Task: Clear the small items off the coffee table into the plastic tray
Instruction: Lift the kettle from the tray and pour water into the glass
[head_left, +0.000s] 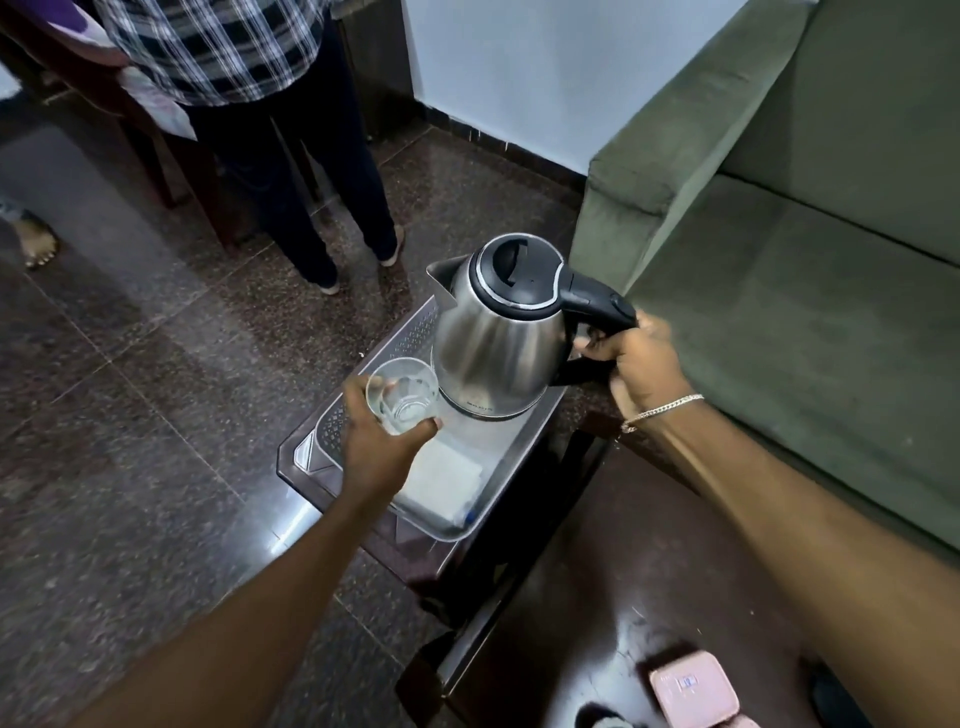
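A grey plastic tray (332, 434) lies on a small dark glass-topped table (291, 467). My left hand (376, 441) grips a clear drinking glass (402, 397) over the tray's left side. A steel electric kettle (498, 338) with a black lid stands at the tray's far end. Its black handle is held by my right hand (644, 364), which wears a silver bracelet. White folded tissue (441, 483) lies in the tray near my left wrist.
A green sofa (805, 260) stands close on the right. A person in a checked shirt (234, 47) stands on the dark tiled floor beyond the table. A pink case (693, 688) lies on a dark wooden surface at the bottom right.
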